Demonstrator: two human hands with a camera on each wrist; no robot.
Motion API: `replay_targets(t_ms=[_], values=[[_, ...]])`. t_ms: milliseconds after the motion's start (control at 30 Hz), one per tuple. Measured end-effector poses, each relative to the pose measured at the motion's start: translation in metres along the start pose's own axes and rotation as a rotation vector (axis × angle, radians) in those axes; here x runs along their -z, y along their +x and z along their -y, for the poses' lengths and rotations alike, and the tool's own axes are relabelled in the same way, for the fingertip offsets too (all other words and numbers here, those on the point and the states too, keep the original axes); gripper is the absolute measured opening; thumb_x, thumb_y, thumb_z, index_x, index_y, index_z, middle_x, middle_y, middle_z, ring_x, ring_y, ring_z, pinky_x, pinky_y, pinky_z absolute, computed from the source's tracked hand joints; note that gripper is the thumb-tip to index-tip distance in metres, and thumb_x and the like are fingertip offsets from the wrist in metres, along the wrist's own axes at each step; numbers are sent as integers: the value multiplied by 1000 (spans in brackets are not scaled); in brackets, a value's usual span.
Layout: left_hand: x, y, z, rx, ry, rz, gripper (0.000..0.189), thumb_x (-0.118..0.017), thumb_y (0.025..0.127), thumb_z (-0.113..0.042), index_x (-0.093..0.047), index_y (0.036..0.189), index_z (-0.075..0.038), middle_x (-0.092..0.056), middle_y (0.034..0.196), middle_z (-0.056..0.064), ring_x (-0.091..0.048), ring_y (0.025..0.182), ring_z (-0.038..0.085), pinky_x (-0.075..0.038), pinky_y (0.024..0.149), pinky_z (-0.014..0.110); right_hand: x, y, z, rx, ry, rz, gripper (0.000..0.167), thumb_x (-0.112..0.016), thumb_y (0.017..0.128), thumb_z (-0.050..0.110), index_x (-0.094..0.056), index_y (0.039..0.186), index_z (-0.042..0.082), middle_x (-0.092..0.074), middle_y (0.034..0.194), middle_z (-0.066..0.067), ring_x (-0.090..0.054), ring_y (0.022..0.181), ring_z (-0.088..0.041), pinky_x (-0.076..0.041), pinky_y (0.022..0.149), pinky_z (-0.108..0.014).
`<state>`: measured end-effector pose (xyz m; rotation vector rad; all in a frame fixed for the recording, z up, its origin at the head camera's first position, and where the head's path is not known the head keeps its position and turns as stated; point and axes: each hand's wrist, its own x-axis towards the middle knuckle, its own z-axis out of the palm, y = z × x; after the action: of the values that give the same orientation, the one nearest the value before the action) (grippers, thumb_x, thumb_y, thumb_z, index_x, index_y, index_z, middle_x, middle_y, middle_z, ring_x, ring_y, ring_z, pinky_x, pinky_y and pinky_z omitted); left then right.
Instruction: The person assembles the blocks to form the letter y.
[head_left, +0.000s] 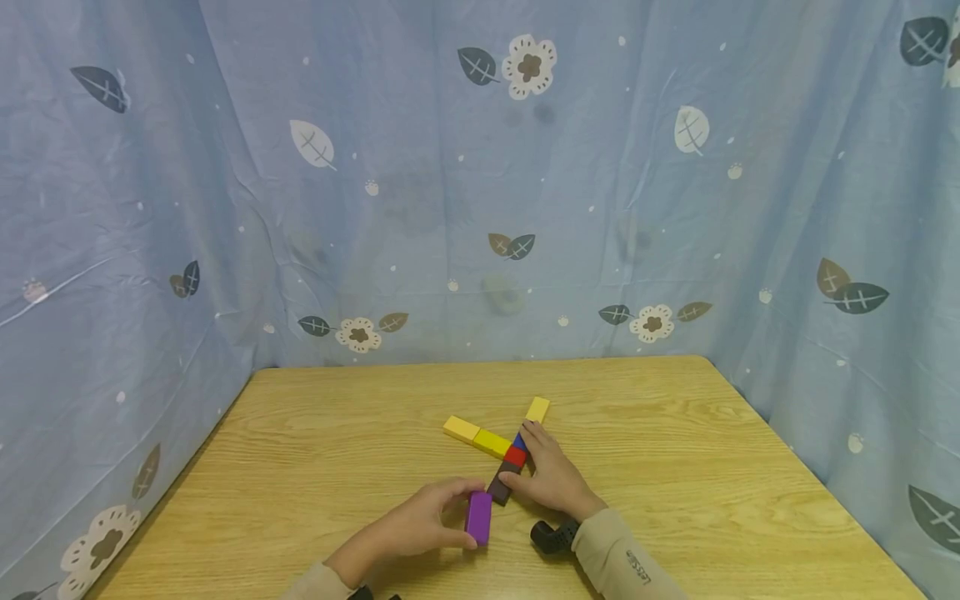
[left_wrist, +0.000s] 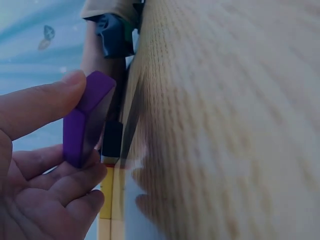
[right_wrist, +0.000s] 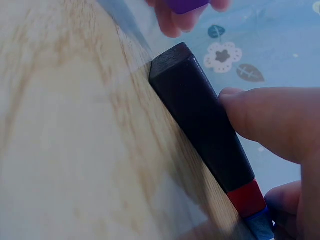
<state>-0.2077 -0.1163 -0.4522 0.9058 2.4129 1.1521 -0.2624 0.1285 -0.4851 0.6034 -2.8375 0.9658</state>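
Note:
My left hand [head_left: 418,521] pinches a purple block [head_left: 478,518] between thumb and fingertips, close over the table at the near end of a row of blocks. In the left wrist view the purple block [left_wrist: 89,120] is tilted, with the thumb on one end. The row runs from a black block [head_left: 503,485] through a red block [head_left: 515,456] and a blue block [head_left: 518,442] to a yellow block [head_left: 537,408]. My right hand [head_left: 557,477] rests along the row's right side. Its thumb touches the black block [right_wrist: 200,120]; its fingertips reach the blue part, partly hiding it.
A bright yellow block [head_left: 492,443] and a paler yellow block [head_left: 461,429] branch leftward from near the red one. The wooden table [head_left: 315,433] is bordered by a blue patterned curtain [head_left: 420,208]. A black wrist device [head_left: 553,537] sits by the right cuff.

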Motion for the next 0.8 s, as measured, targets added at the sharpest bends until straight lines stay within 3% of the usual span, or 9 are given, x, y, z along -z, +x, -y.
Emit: replay_targets(t_ms=[167, 533, 800], values=[[-1, 2, 0, -6, 52, 6, 70, -71, 83, -39, -44, 140, -7, -50, 140, 6, -45, 131, 26, -37, 109, 45, 0, 0, 0, 8, 1, -5, 88, -64, 84, 52, -32, 145, -3, -27, 153, -21, -25, 141, -40, -31, 110, -56], [-3, 4, 0, 22, 65, 38, 70, -70, 85, -38, -43, 141, -7, -48, 142, 8, -44, 132, 27, -37, 110, 43, -1, 0, -2, -5, 7, -5, 88, -63, 84, 53, -31, 147, 0, -26, 154, -19, -24, 142, -38, -32, 110, -56], [-3, 2, -4, 49, 164, 36, 72, -69, 84, -41, -42, 142, -6, -48, 142, 9, -44, 132, 28, -38, 108, 44, -2, 1, -4, -5, 7, -4, 88, -62, 84, 54, -31, 147, 1, -26, 154, -18, -24, 142, -38, -31, 110, -56]])
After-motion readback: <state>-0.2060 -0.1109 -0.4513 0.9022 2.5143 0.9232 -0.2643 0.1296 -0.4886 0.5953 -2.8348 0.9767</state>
